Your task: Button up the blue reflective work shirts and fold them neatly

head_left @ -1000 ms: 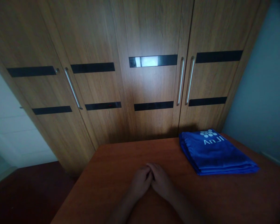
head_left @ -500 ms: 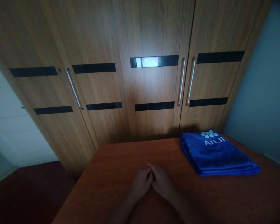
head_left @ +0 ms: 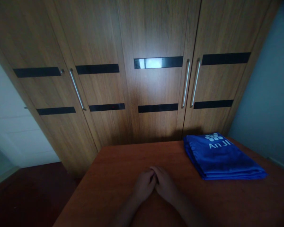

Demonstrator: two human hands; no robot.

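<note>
My left hand (head_left: 144,183) and my right hand (head_left: 165,184) rest together on the reddish-brown wooden table (head_left: 113,171), in the lower middle of the head view. Their fingers are closed and meet at the far tips, with the right fingers seeming to lie over the left ones. A small dark gap shows between the thumbs, and no object is visible in either hand. To the right, apart from my hands, lies a folded blue cloth (head_left: 224,160) with white lettering and a cluster of white dots on its top.
Behind the table stands a wooden wardrobe (head_left: 156,85) with dark strips and metal handles (head_left: 77,90). A white door (head_left: 19,126) is at the left, above dark red floor (head_left: 38,189). A bluish wall (head_left: 265,110) rises on the right.
The whole view has shifted very slightly, so the wardrobe and cloth appear a little farther right. My hands stay clasped in the same place on the table.
</note>
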